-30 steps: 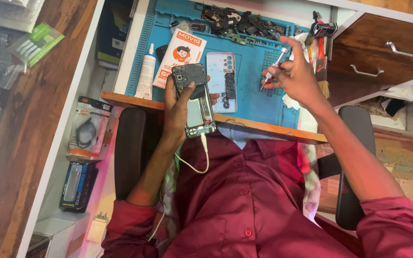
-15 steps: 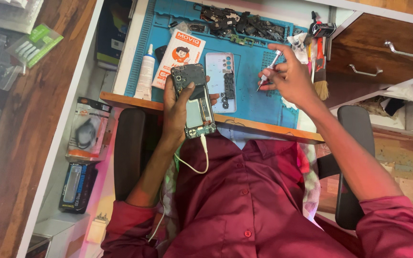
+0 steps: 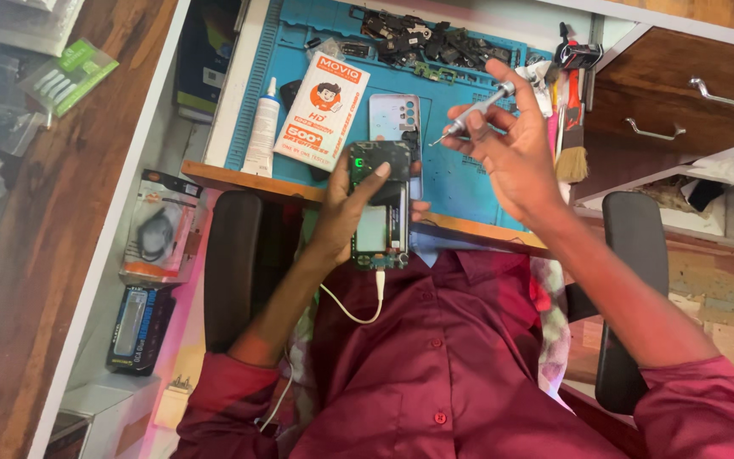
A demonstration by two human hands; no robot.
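A maroon shirt [image 3: 435,374] fills the lower middle of the frame, and a white cable [image 3: 352,313] is seen hanging across it, plugged into the bottom edge of an opened phone [image 3: 381,206]. The phone is held upright just above the shirt, near the centre of the frame, with its back removed so that the circuit board and battery are exposed. It is grasped by the left hand [image 3: 346,204], whose fingers are wrapped around its left side and whose thumb is laid on the upper part.

To the right of centre and slightly higher, a slim silver screwdriver [image 3: 474,111] is pinched between the fingers of the right hand [image 3: 507,153]. The tool is tilted, its tip pointing down-left toward the phone but kept apart from it.

Beyond the hands, a blue work mat [image 3: 469,183] is spread on the table [image 3: 248,180]. On the mat, a pale phone back cover [image 3: 394,116] lies just above the held phone, with a white and orange box [image 3: 323,110] and a white glue tube [image 3: 262,132] to its left. A brush [image 3: 573,136] is seen at the mat's right edge, and a heap of dark phone parts [image 3: 431,42] lies along the upper edge of the frame.
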